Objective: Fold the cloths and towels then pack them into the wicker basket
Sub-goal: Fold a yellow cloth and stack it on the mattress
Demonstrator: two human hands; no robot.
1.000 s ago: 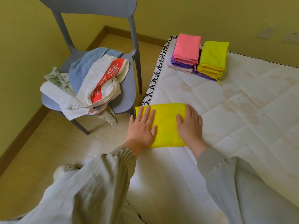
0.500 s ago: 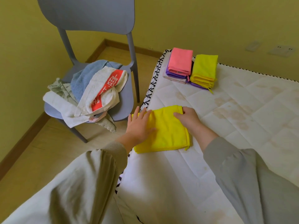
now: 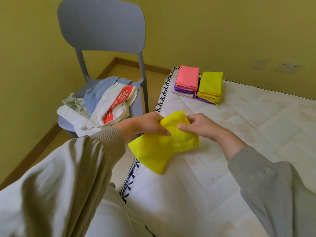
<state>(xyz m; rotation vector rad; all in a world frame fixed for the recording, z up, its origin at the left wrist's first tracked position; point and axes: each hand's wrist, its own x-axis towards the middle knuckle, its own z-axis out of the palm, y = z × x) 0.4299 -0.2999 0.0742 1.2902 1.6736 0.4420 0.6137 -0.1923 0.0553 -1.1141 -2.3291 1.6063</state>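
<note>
While you had the yellow cloth (image 3: 164,146) partly lifted off the mattress (image 3: 248,142), both hands were on its far end. Left hand (image 3: 147,124) pinched the far-left corner and right hand (image 3: 200,125) pinched the top edge just beside it. Neither hand was free.

The cloth's long axis ran from the held end down toward you and to your left. Its near end sagged at the mattress edge; I couldn't tell whether it touched.

Both folded stacks sat beyond your hands, further up the mattress and slightly right, so your right hand was nearer them. Your left hand was nearer the chair (image 3: 102,31).

My read: the cloth looked folded and due for a stack, a carry forward and right. The risk was the folds opening, since only one end was held.

Counts:
- One cloth in hand.
- Two stacks:
  - pink cloth (image 3: 187,76) on purple cloth (image 3: 181,89) on beige cloth (image 3: 182,95)
  - folded yellow stack (image 3: 211,84) over another purple layer; cloth count unclear
- Chair pile, four pieces: blue towel (image 3: 95,94), red-banded white towel (image 3: 116,103), floral cloth (image 3: 71,102), plain white cloth (image 3: 75,117).
- Wicker basket: not in view.
</note>
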